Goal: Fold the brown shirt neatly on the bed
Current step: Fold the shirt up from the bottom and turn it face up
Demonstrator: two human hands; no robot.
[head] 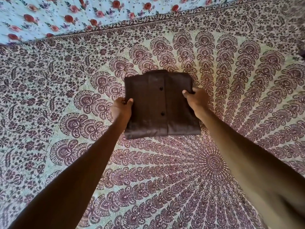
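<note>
The shirt (160,104), folded to a compact rectangle with its button placket up, sits mid-bed (231,80). The left hand (121,108) pinches its left edge, the right hand (196,97) its right edge, thumbs on top.

I am seeing the folded shirt (161,104) sitting over the middle of the bedspread (214,162), collar end pointing away from me. My left hand (121,108) is gripping its left edge, my right hand (196,98) its right edge. Another sheet (49,17) is lying beyond the bedspread's far edge, upper left.
</note>
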